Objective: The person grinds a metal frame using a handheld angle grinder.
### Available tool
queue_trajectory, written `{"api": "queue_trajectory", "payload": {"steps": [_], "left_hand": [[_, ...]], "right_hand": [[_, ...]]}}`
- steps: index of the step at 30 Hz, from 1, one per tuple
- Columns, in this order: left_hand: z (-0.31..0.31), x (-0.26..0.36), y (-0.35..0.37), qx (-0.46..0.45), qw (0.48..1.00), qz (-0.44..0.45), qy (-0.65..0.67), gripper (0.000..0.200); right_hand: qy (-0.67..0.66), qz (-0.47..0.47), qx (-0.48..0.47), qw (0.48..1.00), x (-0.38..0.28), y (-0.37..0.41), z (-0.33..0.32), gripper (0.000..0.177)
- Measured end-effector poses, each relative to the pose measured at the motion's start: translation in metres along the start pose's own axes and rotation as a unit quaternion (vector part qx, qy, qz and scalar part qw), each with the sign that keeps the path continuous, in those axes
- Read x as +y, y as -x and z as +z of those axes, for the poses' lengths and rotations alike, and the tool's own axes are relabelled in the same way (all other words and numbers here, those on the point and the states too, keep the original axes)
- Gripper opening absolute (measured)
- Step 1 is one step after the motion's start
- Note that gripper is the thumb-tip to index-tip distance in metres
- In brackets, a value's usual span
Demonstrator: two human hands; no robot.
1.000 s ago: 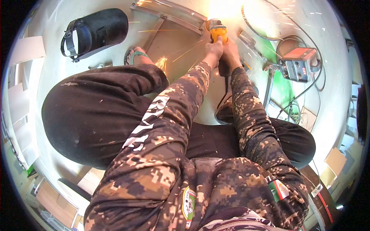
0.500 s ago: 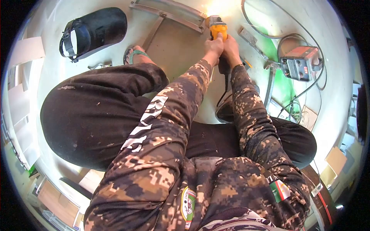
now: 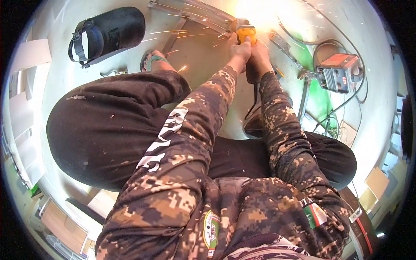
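Observation:
Both my hands are wrapped round a yellow angle grinder (image 3: pixel 246 35) at the top middle of the head view. My left hand (image 3: pixel 239 53) grips it from the left, and my right hand (image 3: pixel 260 55) closes round its body from the right. The grinder's head meets the end of a metal frame (image 3: pixel 201 18) lying on the floor. Bright sparks fly from the contact and hide the disc and the cut edge. A dark cord runs back from the grinder toward my legs.
A black welding helmet (image 3: pixel 115 32) lies at the upper left, near my sandalled foot (image 3: pixel 157 62). An orange-topped welding machine (image 3: pixel 339 73) stands at the right, with cables (image 3: pixel 364 82) looping round it. Metal bars (image 3: pixel 284 47) lie between it and my hands.
The sparks have grown much brighter and now spray left across the metal frame and toward my foot. My hands keep their grip on the grinder, almost in the same place.

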State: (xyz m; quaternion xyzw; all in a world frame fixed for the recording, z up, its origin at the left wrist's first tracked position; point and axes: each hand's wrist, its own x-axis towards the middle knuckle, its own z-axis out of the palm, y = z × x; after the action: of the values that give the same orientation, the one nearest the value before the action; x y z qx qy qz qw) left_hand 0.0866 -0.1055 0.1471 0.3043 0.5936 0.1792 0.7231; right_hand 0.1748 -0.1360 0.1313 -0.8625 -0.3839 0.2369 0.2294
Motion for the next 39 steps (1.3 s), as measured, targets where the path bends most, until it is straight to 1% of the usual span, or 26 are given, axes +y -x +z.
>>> {"api": "queue_trajectory", "payload": {"steps": [1, 3, 5, 6, 8, 9, 11, 14, 15, 17, 19, 20, 23, 24, 25, 26, 29, 32, 34, 37, 39], "left_hand": [[0.0, -0.001, -0.001, -0.007, 1.0, -0.001, 0.007, 0.075], [0.0, 0.006, 0.002, -0.013, 1.0, 0.0, 0.014, 0.075], [-0.002, 0.014, 0.011, -0.006, 0.999, -0.029, -0.028, 0.072], [0.0, 0.007, 0.004, -0.006, 0.999, -0.03, -0.029, 0.072], [0.007, -0.009, -0.015, 0.019, 1.0, -0.002, 0.005, 0.068], [0.007, -0.009, -0.016, 0.018, 1.0, -0.002, 0.004, 0.068], [0.007, -0.008, -0.019, -0.016, 0.999, 0.001, 0.03, 0.069], [0.008, -0.026, -0.038, 0.002, 1.0, 0.024, 0.018, 0.066], [0.008, -0.022, -0.034, 0.001, 1.0, 0.025, 0.018, 0.066], [0.006, -0.013, -0.027, -0.025, 0.999, -0.006, 0.044, 0.063], [0.005, -0.008, -0.009, -0.005, 0.999, 0.009, 0.034, 0.062], [0.004, -0.004, -0.002, 0.012, 0.999, 0.024, 0.024, 0.061], [0.004, 0.005, -0.005, -0.013, 1.0, 0.006, 0.005, 0.061], [0.007, 0.004, -0.013, -0.011, 1.0, 0.007, 0.006, 0.061], [0.011, -0.003, -0.027, -0.029, 0.999, 0.016, 0.027, 0.06], [0.016, -0.011, -0.04, -0.049, 0.997, 0.023, 0.046, 0.06], [0.015, -0.002, -0.021, -0.056, 0.996, 0.039, 0.065, 0.062], [0.017, -0.004, -0.026, -0.047, 0.996, 0.041, 0.062, 0.06], [0.014, -0.004, -0.024, -0.037, 0.995, 0.045, 0.079, 0.06], [0.01, -0.003, -0.019, -0.032, 0.993, 0.047, 0.099, 0.059], [0.009, 0.0, -0.019, -0.037, 0.993, 0.045, 0.102, 0.059]], "right_hand": [[0.032, -0.016, 0.003, 0.999, 0.001, -0.002, 0.001, 0.049], [0.028, -0.006, 0.006, 1.0, 0.002, -0.004, 0.001, 0.05], [0.024, 0.005, 0.005, 1.0, 0.003, -0.003, 0.002, 0.05], [0.025, 0.0, -0.002, 1.0, 0.006, -0.005, 0.004, 0.05], [0.026, -0.005, -0.006, 1.0, 0.003, -0.005, 0.002, 0.05], [0.015, 0.004, -0.007, 1.0, 0.002, -0.001, 0.001, 0.05], [0.004, 0.012, -0.009, 1.0, -0.002, 0.001, -0.004, 0.05], [0.025, 0.001, 0.005, 1.0, 0.001, 0.0, 0.001, 0.05], [0.037, 0.001, 0.005, 0.999, 0.002, -0.001, 0.003, 0.05], [0.048, 0.001, 0.002, 0.999, 0.006, -0.005, 0.005, 0.05], [-0.021, 0.019, 0.012, 1.0, 0.003, 0.0, 0.004, 0.053], [-0.02, 0.019, 0.014, 1.0, 0.001, 0.002, 0.002, 0.053], [-0.01, 0.014, 0.006, 1.0, -0.001, 0.001, -0.004, 0.05], [-0.046, 0.039, 0.022, 0.998, 0.005, -0.006, -0.001, 0.05], [-0.081, 0.064, 0.04, 0.994, 0.005, -0.008, 0.0, 0.049], [-0.081, 0.064, 0.042, 0.994, 0.007, -0.009, 0.0, 0.049], [-0.062, 0.047, 0.031, 0.997, 0.004, -0.008, -0.008, 0.049], [-0.046, 0.047, 0.035, 0.997, -0.003, -0.008, -0.01, 0.049], [-0.009, 0.035, 0.022, 0.999, -0.006, -0.01, -0.009, 0.049], [-0.009, 0.013, 0.014, 1.0, -0.007, -0.011, -0.007, 0.047], [-0.007, 0.026, 0.027, 0.999, -0.009, -0.013, -0.004, 0.047]]}}
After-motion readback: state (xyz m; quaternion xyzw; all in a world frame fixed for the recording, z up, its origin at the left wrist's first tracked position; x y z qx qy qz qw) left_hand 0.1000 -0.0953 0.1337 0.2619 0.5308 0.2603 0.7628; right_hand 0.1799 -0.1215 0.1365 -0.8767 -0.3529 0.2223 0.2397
